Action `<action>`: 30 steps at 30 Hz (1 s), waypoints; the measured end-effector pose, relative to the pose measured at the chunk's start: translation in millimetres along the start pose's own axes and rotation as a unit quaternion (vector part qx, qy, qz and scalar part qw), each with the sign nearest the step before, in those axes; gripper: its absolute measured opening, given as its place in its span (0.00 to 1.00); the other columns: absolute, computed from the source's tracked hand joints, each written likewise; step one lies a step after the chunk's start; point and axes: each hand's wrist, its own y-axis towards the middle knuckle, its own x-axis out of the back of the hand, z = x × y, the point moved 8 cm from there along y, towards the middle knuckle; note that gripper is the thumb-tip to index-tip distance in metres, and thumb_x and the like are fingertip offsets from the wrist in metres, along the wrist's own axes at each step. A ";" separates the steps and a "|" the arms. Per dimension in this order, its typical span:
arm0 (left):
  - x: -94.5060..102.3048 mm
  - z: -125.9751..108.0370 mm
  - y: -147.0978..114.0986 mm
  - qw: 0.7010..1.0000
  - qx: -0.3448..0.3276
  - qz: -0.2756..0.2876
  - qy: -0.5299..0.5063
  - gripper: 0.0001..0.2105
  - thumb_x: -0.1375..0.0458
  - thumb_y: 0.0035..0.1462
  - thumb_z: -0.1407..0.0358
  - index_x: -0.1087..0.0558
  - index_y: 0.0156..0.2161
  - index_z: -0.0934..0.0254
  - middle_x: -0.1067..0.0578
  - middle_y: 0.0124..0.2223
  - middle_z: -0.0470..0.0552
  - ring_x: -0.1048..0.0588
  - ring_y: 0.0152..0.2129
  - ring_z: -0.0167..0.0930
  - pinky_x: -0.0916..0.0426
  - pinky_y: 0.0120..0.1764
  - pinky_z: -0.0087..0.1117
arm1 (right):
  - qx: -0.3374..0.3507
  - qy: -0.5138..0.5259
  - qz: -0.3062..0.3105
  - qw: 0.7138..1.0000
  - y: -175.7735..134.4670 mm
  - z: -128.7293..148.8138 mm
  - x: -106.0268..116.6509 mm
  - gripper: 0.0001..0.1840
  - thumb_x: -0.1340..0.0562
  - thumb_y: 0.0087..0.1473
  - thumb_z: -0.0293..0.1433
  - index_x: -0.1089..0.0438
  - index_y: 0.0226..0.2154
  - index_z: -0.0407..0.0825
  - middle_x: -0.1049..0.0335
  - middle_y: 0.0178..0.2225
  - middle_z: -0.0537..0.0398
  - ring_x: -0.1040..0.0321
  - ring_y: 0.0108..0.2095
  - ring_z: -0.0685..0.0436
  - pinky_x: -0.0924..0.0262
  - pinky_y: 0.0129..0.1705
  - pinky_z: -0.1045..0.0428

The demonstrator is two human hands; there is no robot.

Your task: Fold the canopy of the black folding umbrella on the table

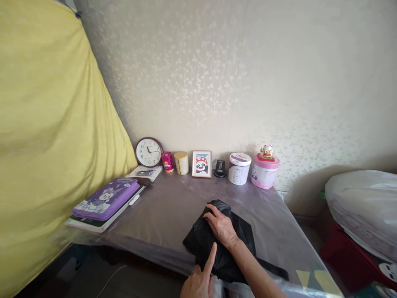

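A crumpled black plastic bag lies near the front edge of a table covered in clear plastic sheet. My right hand rests flat on top of the bag, fingers spread, pressing it down. My left hand is at the bottom edge of the view, its index finger stretched out and touching the bag's near side, the other fingers curled in. Neither hand grips the bag.
Along the wall stand a round clock, two small tins, a framed picture, a white tub and a pink tub. A purple pencil case lies on books at left. Yellow cloth hangs left; a white bag sits right.
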 end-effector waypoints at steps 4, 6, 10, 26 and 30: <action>-1.3 -2.2 0.9 1.000 0.001 0.017 0.016 0.29 0.59 0.59 0.68 0.62 0.63 0.49 0.27 0.43 0.58 0.24 0.37 0.39 0.32 0.37 0.36 | 0.013 -0.006 -0.009 1.000 -0.4 0.9 -1.5 0.11 0.48 0.58 0.27 0.31 0.39 0.52 0.38 0.53 0.50 0.31 0.44 0.45 0.32 0.40 0.52; -3.3 -0.6 2.1 1.000 0.010 0.015 0.020 0.29 0.59 0.59 0.68 0.63 0.63 0.49 0.27 0.43 0.57 0.24 0.37 0.39 0.32 0.38 0.36 | 0.022 -0.005 -0.015 1.000 0.4 2.3 -1.8 0.11 0.48 0.59 0.27 0.31 0.39 0.52 0.38 0.53 0.50 0.31 0.44 0.45 0.32 0.40 0.52; -9.5 5.5 6.5 0.999 0.043 0.009 0.025 0.30 0.57 0.59 0.67 0.65 0.63 0.51 0.27 0.43 0.57 0.24 0.37 0.40 0.32 0.38 0.37 | 0.032 0.028 -0.031 0.999 -0.9 4.4 6.0 0.13 0.50 0.60 0.27 0.34 0.43 0.51 0.38 0.52 0.49 0.30 0.43 0.45 0.32 0.41 0.51; -9.2 11.4 9.9 0.997 0.080 0.006 -0.022 0.32 0.54 0.56 0.69 0.61 0.62 0.48 0.27 0.44 0.54 0.25 0.40 0.40 0.33 0.40 0.36 | 0.008 0.048 -0.078 0.996 -6.5 -70.1 7.6 0.14 0.51 0.61 0.32 0.32 0.42 0.50 0.31 0.46 0.50 0.34 0.45 0.44 0.39 0.50 0.45; -10.2 11.9 10.4 0.996 0.077 0.002 -0.038 0.32 0.54 0.55 0.68 0.61 0.62 0.49 0.27 0.44 0.56 0.25 0.40 0.42 0.34 0.40 0.38 | -0.057 0.008 -0.084 0.995 0.8 -96.7 1.8 0.18 0.54 0.62 0.33 0.31 0.44 0.49 0.31 0.47 0.47 0.33 0.46 0.41 0.39 0.49 0.42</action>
